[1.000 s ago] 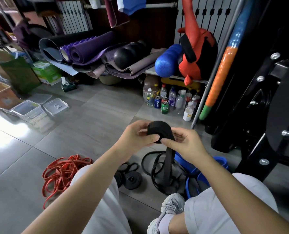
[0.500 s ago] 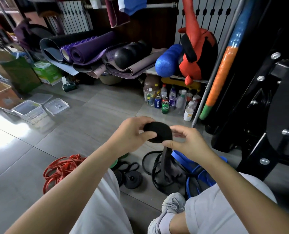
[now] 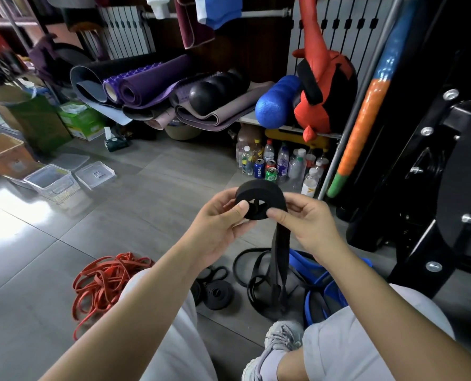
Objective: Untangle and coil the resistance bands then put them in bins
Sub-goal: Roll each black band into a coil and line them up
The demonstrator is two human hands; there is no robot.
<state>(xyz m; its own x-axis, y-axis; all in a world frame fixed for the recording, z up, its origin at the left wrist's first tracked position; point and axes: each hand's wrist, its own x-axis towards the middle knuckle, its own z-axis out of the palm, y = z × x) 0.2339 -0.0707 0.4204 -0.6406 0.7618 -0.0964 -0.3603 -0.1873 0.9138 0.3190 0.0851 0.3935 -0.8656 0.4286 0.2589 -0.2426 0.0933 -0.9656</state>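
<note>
Black band (image 3: 260,199) part-coiled; L hand (image 3: 220,221) and R hand (image 3: 303,218) both pinched the roll. Rubber judged soft, springy, light; grip roll's flat faces w/ thumbs or it unwinds.

"PEPSI" on blue can (image 3: 259,168) by bottles, nothing else legible

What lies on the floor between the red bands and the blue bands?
Head view: small black coils, then the loops of a loose black band.
</note>
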